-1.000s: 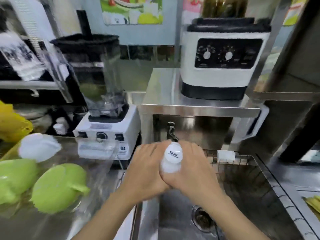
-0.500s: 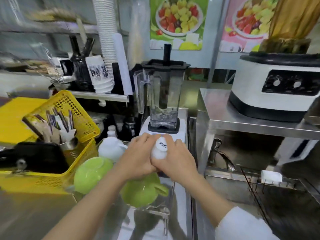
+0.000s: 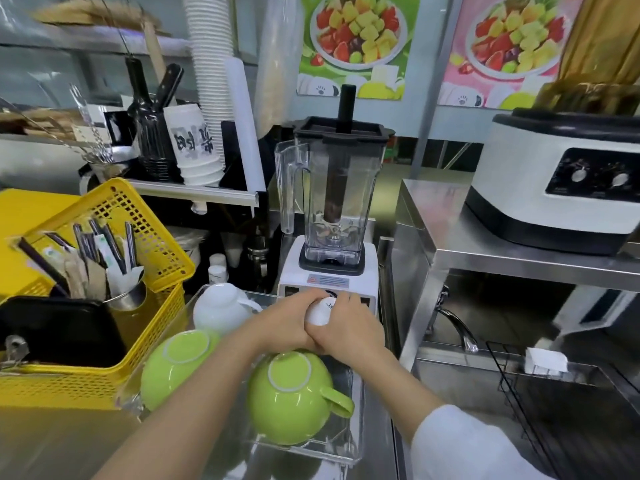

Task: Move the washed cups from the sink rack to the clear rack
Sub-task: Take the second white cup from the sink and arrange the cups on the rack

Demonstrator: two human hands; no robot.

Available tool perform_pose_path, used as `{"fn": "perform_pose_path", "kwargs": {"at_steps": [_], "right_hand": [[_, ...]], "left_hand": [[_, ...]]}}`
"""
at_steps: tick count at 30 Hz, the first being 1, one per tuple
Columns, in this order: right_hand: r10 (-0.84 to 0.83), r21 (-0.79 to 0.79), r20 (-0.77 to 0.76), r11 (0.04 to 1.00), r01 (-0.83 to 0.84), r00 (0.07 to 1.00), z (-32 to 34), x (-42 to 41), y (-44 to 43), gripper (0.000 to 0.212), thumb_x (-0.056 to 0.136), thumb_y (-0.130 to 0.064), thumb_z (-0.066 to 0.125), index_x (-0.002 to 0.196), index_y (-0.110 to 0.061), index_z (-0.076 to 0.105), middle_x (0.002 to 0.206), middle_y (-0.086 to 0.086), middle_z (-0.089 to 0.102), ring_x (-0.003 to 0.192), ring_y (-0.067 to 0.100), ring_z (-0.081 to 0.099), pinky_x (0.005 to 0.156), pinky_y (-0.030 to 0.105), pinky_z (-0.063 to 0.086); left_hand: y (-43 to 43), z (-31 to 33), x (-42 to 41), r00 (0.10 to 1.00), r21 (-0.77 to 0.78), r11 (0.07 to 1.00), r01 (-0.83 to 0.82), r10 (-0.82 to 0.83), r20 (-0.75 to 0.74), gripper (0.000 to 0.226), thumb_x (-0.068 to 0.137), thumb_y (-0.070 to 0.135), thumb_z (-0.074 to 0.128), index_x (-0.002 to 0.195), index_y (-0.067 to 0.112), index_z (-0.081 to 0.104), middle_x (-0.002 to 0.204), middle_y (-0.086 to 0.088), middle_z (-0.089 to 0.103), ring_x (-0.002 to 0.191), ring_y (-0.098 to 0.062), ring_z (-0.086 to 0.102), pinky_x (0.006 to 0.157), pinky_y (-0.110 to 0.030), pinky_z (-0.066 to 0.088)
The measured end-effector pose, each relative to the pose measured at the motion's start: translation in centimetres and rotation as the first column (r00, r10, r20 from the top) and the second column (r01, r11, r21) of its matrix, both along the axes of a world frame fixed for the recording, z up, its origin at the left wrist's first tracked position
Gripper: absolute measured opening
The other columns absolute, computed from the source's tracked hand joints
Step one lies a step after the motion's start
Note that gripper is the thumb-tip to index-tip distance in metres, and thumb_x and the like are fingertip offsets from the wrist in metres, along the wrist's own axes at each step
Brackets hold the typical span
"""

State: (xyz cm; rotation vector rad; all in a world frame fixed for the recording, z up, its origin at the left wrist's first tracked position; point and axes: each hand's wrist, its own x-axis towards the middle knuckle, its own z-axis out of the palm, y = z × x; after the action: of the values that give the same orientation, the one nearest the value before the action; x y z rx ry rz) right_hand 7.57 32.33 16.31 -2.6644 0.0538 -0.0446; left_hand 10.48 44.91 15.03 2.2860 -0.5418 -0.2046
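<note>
Both my hands wrap a small white cup, held bottom-up over the back right of the clear rack. My left hand covers its left side and my right hand its right side. In the clear rack lie two green cups upside down, one at the left and one with a handle at the front, plus a white cup at the back. The black wire sink rack hangs over the sink at the right; no cups show on it.
A blender stands right behind the clear rack. A yellow basket with utensils is on the left. A steel shelf carries a white machine on the right, with the tap below it.
Both hands have carried the white cup leftward from above the sink to the clear rack and lowered it toward the rack's back right. My view turned left with them.
</note>
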Motion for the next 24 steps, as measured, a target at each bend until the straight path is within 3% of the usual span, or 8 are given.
{"fn": "perform_pose_path", "kwargs": {"at_steps": [7,11,15,18,24], "right_hand": [[0.036,-0.138,0.026,0.99,-0.032,0.999,-1.0,0.7,-0.4,0.057,0.081,-0.048,0.047,0.119,-0.006,0.038,0.126,0.014,0.047,0.112,0.031,0.051,0.083,0.037,0.041],[0.08,-0.144,0.051,0.987,-0.072,0.995,-1.7,0.9,-0.9,0.066,0.077,-0.062,0.047,0.115,-0.008,0.042,0.12,0.011,0.05,0.107,0.03,0.052,0.082,0.037,0.039],[0.087,-0.065,0.086,0.995,-0.082,0.992,-2.2,0.8,-2.2,0.074,0.07,-0.073,0.047,0.115,-0.014,0.045,0.119,0.006,0.054,0.111,0.026,0.05,0.083,0.037,0.032],[0.074,0.017,0.167,0.997,-0.078,0.983,-2.2,0.3,-3.0,0.066,0.075,-0.068,0.048,0.119,-0.019,0.044,0.123,0.003,0.053,0.118,0.022,0.045,0.082,0.034,0.023],[0.039,0.203,0.221,0.976,-0.085,0.975,-2.3,-0.7,-4.7,0.053,0.08,-0.056,0.054,0.12,-0.023,0.046,0.125,0.0,0.053,0.118,0.019,0.047,0.091,0.034,0.026]], "left_hand": [[-0.5,-0.5,0.7,0.998,0.025,0.998,0.058,-0.057,-0.039,0.083,0.041,0.031,0.081,0.115,0.032,0.043,0.121,0.004,0.048,0.111,-0.015,0.051,0.096,-0.04,0.045],[-0.2,-0.4,0.7,0.993,0.017,0.998,0.067,-0.065,-0.094,0.079,0.049,0.019,0.082,0.117,0.029,0.042,0.121,0.003,0.052,0.111,-0.014,0.051,0.096,-0.038,0.045],[0.3,-0.1,0.4,0.999,0.116,0.992,0.049,-0.047,-0.022,0.083,0.061,0.019,0.08,0.129,0.031,0.035,0.131,0.005,0.042,0.121,-0.013,0.039,0.099,-0.026,0.034],[1.2,0.1,0.3,0.999,0.142,0.99,0.02,-0.016,-0.034,0.092,0.063,0.03,0.08,0.137,0.036,0.025,0.142,0.008,0.031,0.131,-0.01,0.027,0.109,-0.03,0.026],[2.4,1.5,-1.0,0.997,0.073,0.995,-0.065,0.062,0.035,0.058,0.079,0.029,0.069,0.13,0.024,0.041,0.129,0.01,0.044,0.12,-0.005,0.039,0.098,-0.021,0.03]]}}
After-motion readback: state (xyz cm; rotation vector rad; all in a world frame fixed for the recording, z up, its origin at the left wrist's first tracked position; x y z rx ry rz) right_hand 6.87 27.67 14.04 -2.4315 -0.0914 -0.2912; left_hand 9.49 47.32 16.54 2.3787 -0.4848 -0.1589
